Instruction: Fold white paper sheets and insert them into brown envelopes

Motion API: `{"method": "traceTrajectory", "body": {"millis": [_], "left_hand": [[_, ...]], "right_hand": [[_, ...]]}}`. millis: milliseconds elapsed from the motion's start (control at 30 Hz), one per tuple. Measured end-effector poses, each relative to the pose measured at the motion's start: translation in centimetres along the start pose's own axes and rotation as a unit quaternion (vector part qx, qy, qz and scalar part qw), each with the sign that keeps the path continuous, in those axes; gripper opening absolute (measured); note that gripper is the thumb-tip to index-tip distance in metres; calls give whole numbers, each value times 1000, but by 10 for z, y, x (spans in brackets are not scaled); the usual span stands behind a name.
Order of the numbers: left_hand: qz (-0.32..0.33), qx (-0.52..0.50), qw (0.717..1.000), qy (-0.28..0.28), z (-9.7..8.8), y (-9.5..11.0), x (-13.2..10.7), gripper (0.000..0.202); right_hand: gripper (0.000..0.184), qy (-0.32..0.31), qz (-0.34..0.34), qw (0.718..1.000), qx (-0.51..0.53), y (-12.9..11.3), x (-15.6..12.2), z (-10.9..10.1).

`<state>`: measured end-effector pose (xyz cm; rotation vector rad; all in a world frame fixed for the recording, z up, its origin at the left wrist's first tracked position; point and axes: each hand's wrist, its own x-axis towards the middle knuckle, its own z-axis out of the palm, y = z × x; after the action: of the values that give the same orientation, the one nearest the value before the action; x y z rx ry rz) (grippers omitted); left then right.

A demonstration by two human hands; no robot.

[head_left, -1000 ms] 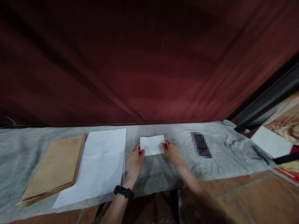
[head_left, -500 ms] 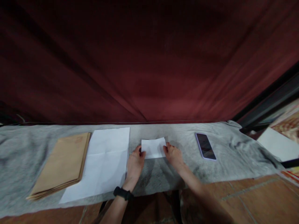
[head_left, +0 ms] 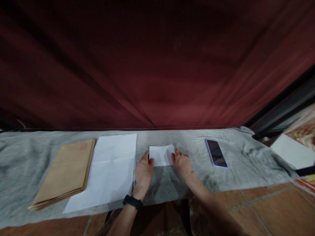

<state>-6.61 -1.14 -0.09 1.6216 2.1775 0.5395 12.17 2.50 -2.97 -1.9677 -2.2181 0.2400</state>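
Note:
A folded sheet of white paper is held by its two short sides, just above or on the grey cloth; I cannot tell if it touches. My left hand pinches its left edge, thumb on top and fingers behind. At the right edge, my right hand grips it the same way, with the fingertips partly hidden. A black wristband is on my left wrist. Left of my left hand lie larger white sheets with crease lines.
Brown paper envelopes are stacked at the left, overlapping the white sheets. A phone in a lilac case lies on the right of the grey cloth. Behind hangs a dark red curtain. Tiled floor shows below the front edge.
Both hands keep their hold on the folded paper. My right hand has shifted very slightly left along its edge; otherwise the scene looks nearly the same.

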Motion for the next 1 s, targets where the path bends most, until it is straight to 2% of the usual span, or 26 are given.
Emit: {"method": "traceTrajectory", "body": {"millis": [133, 233, 300, 367, 433, 533, 667, 733, 833, 933, 1000], "left_hand": [[-8, 43, 999, 8, -1, 5, -4, 42], [12, 77, 996, 41, 2, 4, -5, 42], [67, 96, 990, 84, 8, 2, -6, 40], [150, 103, 975, 127, 16, -1, -6, 38], [224, 101, 958, 147, 27, -3, -7, 38], [271, 109, 945, 145, 44, -7, -10, 44], [249, 149, 951, 112, 57, -10, -12, 49], [240, 162, 951, 105, 59, -10, -13, 50], [241, 175, 949, 103, 60, -10, -13, 52], [242, 182, 948, 99, 65, -12, -12, 56], [238, 177, 949, 109, 71, -15, -12, 59]], "right_hand": [[36, 42, 22, 996, -72, -4, -3, -1], [33, 81, 20, 991, -106, -6, -6, -1], [35, 93, 19, 989, -112, -7, -6, 0], [35, 92, 19, 989, -110, -6, -5, 1], [35, 87, 22, 990, -105, -5, -4, 1], [32, 75, 26, 993, -91, -5, -3, -1], [30, 74, 32, 994, -71, -8, -3, -11], [31, 87, 7, 995, -56, -11, -3, -15], [38, 102, -88, 991, 12, -21, -1, -14], [47, 90, -196, 971, 99, -34, -1, -1], [50, 70, -222, 965, 117, -40, -2, 9]]}}
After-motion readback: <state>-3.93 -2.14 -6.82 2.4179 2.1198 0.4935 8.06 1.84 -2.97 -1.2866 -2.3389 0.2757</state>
